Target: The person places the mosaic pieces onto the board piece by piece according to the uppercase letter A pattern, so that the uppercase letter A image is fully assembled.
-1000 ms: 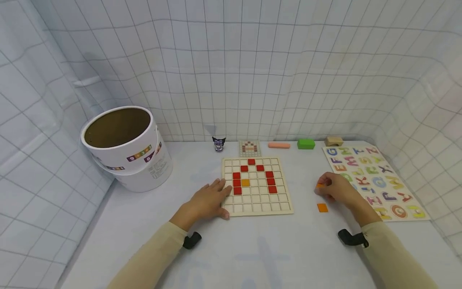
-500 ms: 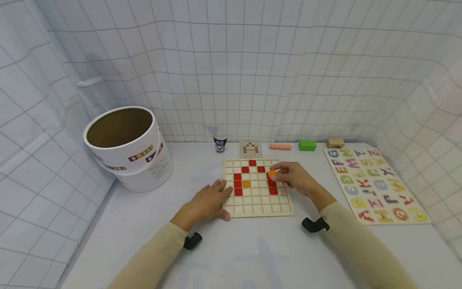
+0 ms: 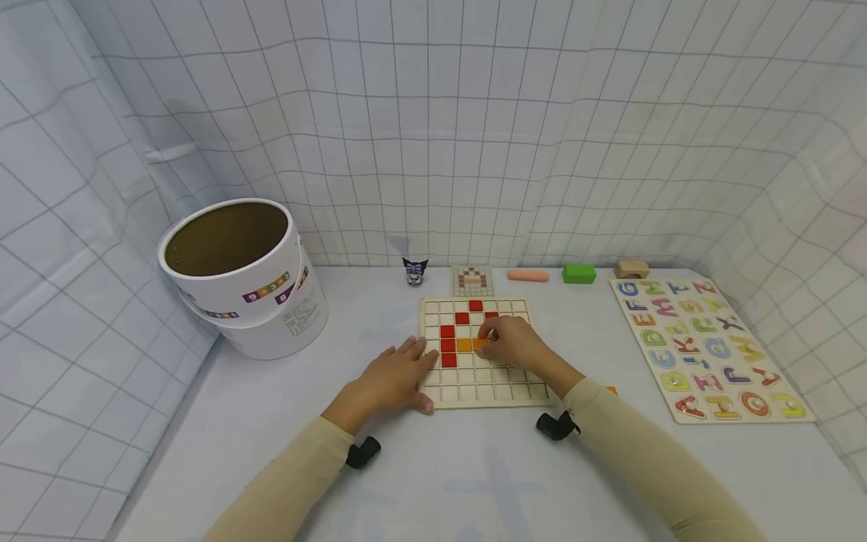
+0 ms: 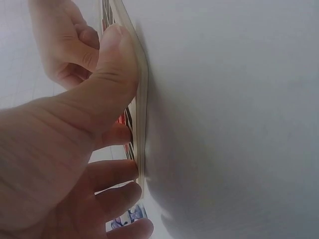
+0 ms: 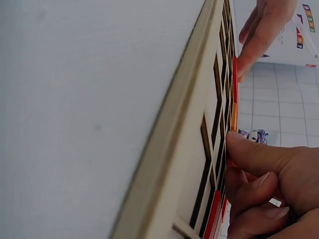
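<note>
A wooden grid board (image 3: pixel 488 391) lies on the table with red tiles (image 3: pixel 448 345) in some of its squares. One orange tile (image 3: pixel 463 345) sits beside the red column on the left. My right hand (image 3: pixel 518 342) pinches a second orange tile (image 3: pixel 479 344) at the square to its right, thumb tip at the grid in the right wrist view. That hand covers the red tiles on the board's right side. My left hand (image 3: pixel 396 376) rests with fingers spread along the board's left edge; in the left wrist view its thumb (image 4: pixel 117 55) lies over the board's rim.
Behind the board stand a small figurine (image 3: pixel 415 272), a pattern card (image 3: pixel 473 281), a pink stick (image 3: pixel 528 276), a green block (image 3: pixel 579 273) and a wooden block (image 3: pixel 631 269). A white bucket (image 3: pixel 237 309) is at left, a letter puzzle (image 3: pixel 711 354) at right. An orange tile (image 3: pixel 612 390) peeks past the right sleeve.
My right hand has picked up an orange tile from the table at right and carried it left to the board, beside the first orange tile. The left hand has stayed put.
</note>
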Action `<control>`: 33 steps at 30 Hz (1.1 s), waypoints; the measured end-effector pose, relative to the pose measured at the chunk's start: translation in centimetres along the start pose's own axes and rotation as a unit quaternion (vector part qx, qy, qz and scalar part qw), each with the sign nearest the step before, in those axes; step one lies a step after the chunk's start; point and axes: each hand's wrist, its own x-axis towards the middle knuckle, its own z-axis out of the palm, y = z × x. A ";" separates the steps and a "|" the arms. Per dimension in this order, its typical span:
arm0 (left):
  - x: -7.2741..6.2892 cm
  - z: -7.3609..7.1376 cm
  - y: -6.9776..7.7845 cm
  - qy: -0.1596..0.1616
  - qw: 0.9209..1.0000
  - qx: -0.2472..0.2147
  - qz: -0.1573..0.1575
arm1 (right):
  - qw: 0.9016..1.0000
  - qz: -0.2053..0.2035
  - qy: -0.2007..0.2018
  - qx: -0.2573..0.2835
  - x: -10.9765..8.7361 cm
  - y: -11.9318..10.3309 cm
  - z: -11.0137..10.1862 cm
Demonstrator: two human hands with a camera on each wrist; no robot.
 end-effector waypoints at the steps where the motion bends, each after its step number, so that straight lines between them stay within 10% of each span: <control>1: 0.0 0.0 0.0 0.000 1.000 0.000 0.000 | 1.000 -0.001 0.004 -0.009 0.0 0.0 0.1; 12: 0.0 0.0 0.0 -0.001 1.000 0.002 0.002 | 1.000 -0.006 0.022 -0.006 -0.9 0.1 -1.1; 25: -0.3 -0.3 0.1 -0.005 1.000 0.003 -0.003 | 0.994 0.089 0.026 0.057 -16.2 10.4 -7.8; 33: -0.2 -0.3 0.1 -0.002 1.000 0.006 0.004 | 0.996 0.072 0.014 0.041 -17.8 12.7 -7.2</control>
